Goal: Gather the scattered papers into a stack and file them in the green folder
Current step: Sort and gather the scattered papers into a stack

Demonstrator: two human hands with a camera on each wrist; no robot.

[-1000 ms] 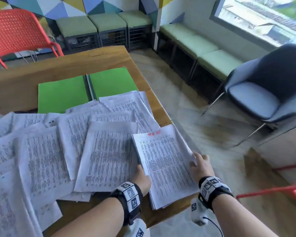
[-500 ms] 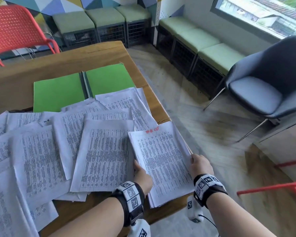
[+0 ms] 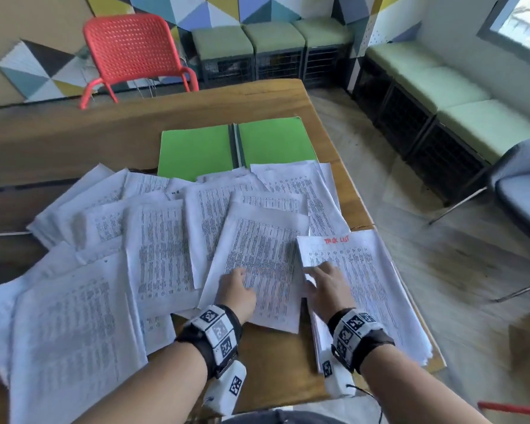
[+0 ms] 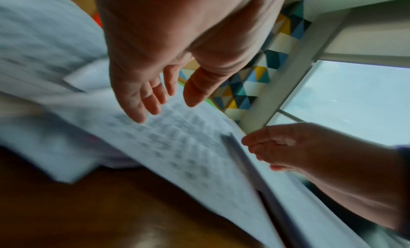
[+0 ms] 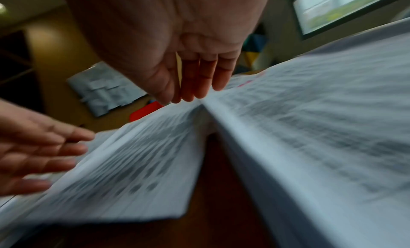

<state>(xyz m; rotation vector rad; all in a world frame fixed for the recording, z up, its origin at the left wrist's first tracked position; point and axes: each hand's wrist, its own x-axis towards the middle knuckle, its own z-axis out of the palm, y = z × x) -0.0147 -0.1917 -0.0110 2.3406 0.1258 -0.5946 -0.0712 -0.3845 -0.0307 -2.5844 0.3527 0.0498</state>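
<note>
Loose papers (image 3: pixel 153 240) cover the near edge of the green folder (image 3: pixel 196 148) and overlap one another, hiding most sheets in part. The stack (image 3: pixel 374 286) overhangs the tabletop's (image 3: pixel 104 133) right edge, its lower sheets unseen. Print is too small to read in the head view and smeared by motion blur in both wrist views. The left hand (image 3: pixel 237 289) hides its own fingertips; whether they touch paper cannot be told.
</note>
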